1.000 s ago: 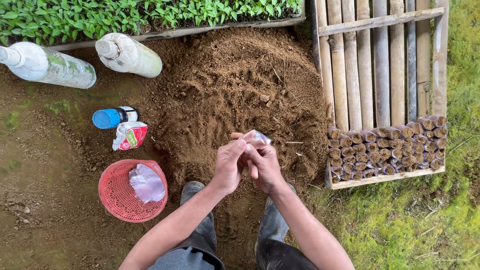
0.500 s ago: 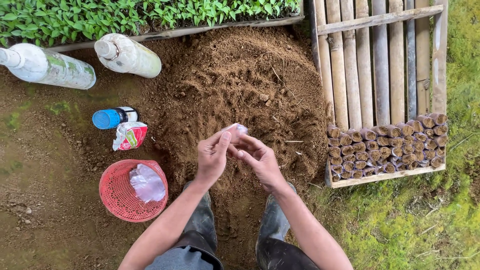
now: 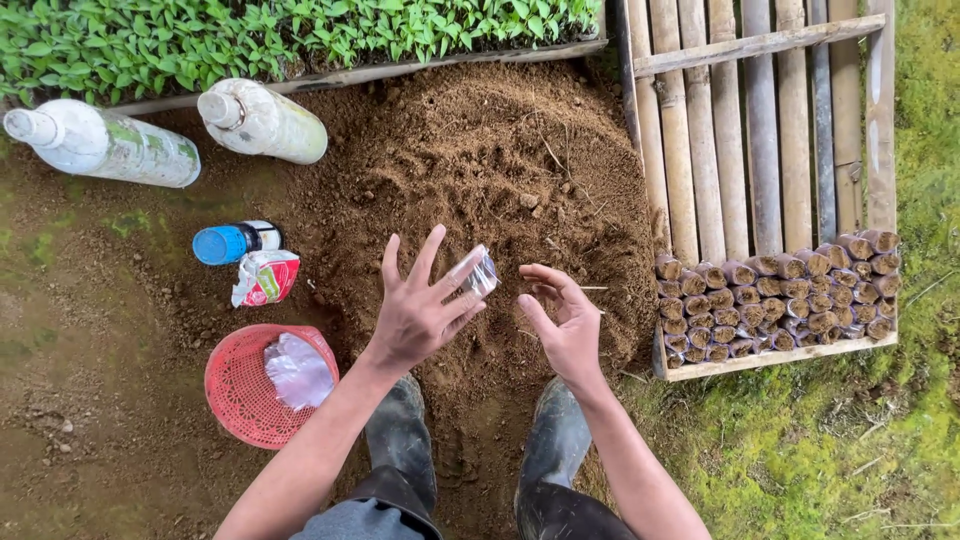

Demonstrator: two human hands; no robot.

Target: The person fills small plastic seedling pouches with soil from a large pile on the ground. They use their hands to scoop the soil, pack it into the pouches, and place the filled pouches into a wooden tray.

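Apart now, left hand [image 3: 415, 310] pinches the clear bag [image 3: 474, 270]; right hand [image 3: 566, 325] spread.

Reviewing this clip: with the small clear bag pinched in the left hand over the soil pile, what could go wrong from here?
The left hand holds the small clear plastic bag only at its fingertips, other fingers splayed; it could slip onto the soil pile. The right hand is open beside it, not supporting. The packed row of filled bags sits at the bamboo rack's edge and might topple if bumped.
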